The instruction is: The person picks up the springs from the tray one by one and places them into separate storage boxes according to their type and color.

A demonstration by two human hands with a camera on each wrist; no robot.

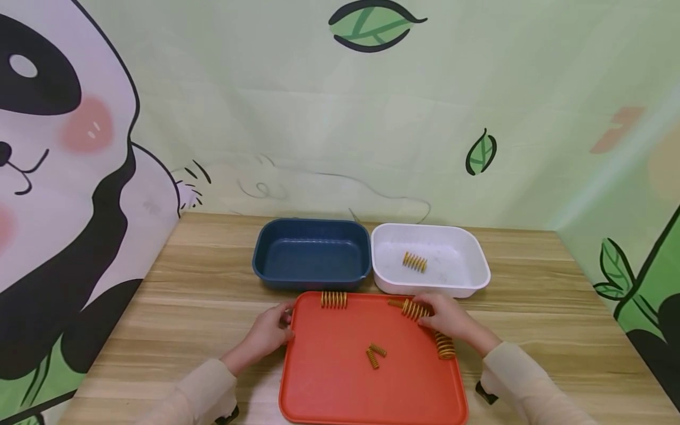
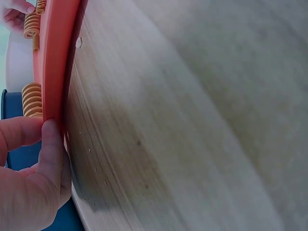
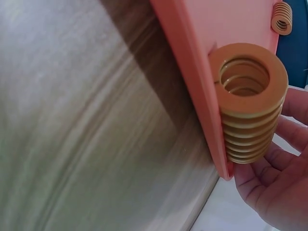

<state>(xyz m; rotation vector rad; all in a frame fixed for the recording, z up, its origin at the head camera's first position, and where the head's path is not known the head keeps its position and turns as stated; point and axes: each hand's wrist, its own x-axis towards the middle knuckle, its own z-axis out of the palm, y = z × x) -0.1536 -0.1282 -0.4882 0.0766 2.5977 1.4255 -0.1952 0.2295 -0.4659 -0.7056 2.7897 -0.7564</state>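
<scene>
In the head view my left hand (image 1: 267,330) is at the left edge of a red tray (image 1: 329,383). The left wrist view has its fingers (image 2: 50,149) pinching the tray's rim near a corner. My right hand (image 1: 448,319) grips a large gold coil spring (image 1: 414,310) at the tray's upper right, thumb and fingers on either side. A thin small spring (image 1: 395,303) lies beside it. Another large spring (image 1: 445,345) rests along the right edge, close under that hand. Two small springs (image 1: 378,349) lie mid-tray, and one large spring (image 1: 333,300) sits by the far edge.
A dark blue bin (image 1: 310,280) and a white bin (image 1: 425,288) stand side by side behind the tray. One gold spring (image 1: 415,262) lies in the white bin. The wooden table (image 1: 212,254) meets a printed backdrop (image 1: 297,118) at the rear.
</scene>
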